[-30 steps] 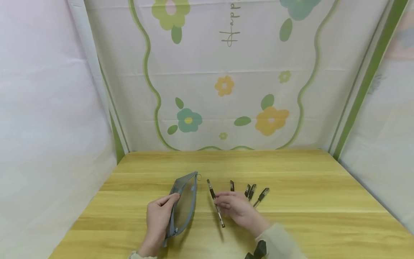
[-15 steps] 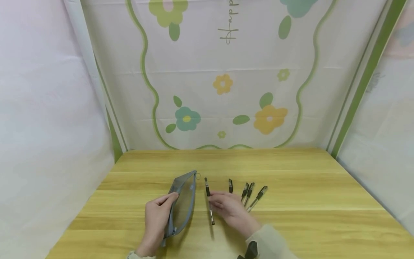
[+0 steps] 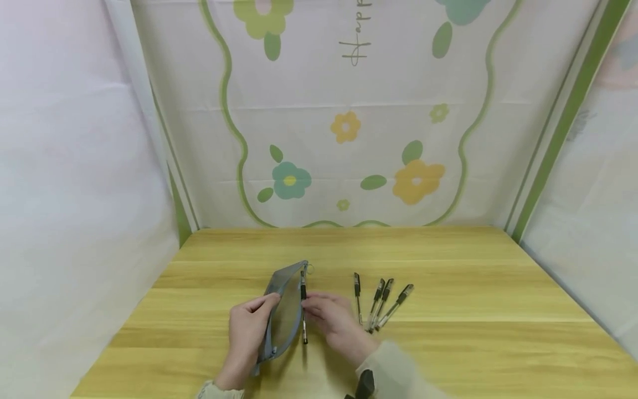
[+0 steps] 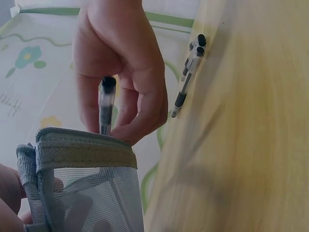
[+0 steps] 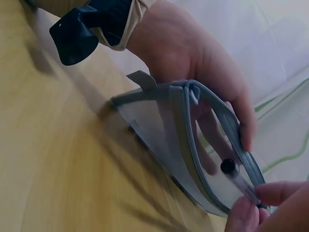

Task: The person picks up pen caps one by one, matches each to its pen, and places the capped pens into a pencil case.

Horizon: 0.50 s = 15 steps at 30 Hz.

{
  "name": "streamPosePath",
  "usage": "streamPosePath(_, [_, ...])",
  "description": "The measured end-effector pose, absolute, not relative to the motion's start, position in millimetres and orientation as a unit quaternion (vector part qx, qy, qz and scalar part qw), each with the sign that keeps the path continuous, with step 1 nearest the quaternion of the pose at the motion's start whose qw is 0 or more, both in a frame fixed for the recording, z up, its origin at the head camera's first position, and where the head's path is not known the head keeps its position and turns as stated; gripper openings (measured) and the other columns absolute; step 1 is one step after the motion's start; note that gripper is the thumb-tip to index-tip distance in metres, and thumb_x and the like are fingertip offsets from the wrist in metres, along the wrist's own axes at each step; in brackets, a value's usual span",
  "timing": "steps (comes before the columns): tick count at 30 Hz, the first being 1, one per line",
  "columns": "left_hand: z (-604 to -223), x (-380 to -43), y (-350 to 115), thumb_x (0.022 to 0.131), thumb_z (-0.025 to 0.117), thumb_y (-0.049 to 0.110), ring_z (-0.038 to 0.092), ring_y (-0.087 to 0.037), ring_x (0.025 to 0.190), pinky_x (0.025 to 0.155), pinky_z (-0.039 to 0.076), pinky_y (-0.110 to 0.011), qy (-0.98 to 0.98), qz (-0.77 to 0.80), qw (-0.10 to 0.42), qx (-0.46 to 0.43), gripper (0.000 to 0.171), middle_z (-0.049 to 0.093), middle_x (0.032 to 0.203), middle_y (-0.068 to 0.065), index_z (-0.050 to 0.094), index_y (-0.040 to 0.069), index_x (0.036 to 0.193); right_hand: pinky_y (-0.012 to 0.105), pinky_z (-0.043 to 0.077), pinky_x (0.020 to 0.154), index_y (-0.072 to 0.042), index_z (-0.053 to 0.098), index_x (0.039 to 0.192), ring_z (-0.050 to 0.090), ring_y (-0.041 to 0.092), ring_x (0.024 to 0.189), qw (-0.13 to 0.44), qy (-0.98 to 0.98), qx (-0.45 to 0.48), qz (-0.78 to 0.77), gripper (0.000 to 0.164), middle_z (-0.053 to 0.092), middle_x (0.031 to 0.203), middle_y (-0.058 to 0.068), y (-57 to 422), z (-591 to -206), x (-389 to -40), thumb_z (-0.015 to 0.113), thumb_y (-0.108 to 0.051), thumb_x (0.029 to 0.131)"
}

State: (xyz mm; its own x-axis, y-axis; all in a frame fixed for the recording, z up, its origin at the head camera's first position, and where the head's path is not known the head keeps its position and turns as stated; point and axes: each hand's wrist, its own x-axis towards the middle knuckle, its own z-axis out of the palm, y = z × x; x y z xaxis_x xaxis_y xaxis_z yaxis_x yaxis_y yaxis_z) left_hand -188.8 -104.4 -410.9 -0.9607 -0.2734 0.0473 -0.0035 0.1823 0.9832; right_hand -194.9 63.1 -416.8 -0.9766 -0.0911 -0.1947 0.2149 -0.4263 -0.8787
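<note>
My left hand (image 3: 245, 331) holds a grey mesh zipper pouch (image 3: 285, 327) by one edge, thumb on the near side. The pouch stands with its mouth open toward the right. My right hand (image 3: 336, 324) pinches a clear gel pen with a black grip (image 3: 303, 289) between thumb and fingers, right at the mouth's edge. In the left wrist view, the pen (image 4: 106, 106) points up above the zipped rim. From the right wrist view, the pen's black end (image 5: 230, 166) shows in front of the opening; whether any of it is inside I cannot tell.
Several similar pens (image 3: 381, 299) lie on the wooden table (image 3: 473, 310) to the right of my right hand. A flower-patterned cloth (image 3: 344, 160) hangs behind the table, with pale cloth walls on both sides.
My right hand has carried the pen leftward to the pouch's mouth, and the pen has turned more upright in view. More of the pens on the table now shows. The left hand keeps its hold.
</note>
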Motion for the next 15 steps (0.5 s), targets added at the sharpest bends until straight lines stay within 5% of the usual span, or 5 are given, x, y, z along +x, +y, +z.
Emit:
streamPosePath(7, [-412,-188,-100,0.086,0.077,0.023,0.063,-0.023,0.105,0.091,0.049,-0.039,-0.766,-0.628,0.108,0.085,0.016,0.073,0.102,-0.004,0.08,0.01,0.094,0.034,0.054,0.083,0.009,0.064,0.115,0.067,0.023,0.088,0.03,0.577,0.104,-0.81,0.033,0.066,0.108,0.019,49,-418,-194,0.071,0.003,0.083])
streamPosePath(15, [-412,-188,-100,0.086,0.077,0.024,0.063,-0.021,0.105,0.087,0.049,-0.037,-0.768,-0.623,0.114,0.09,0.015,0.073,0.102,-0.003,0.081,0.011,0.093,0.038,0.054,0.085,0.005,0.067,0.111,0.068,0.022,0.087,0.01,0.599,0.102,-0.794,0.031,0.066,0.107,0.015,41,-417,-191,0.075,0.001,0.081])
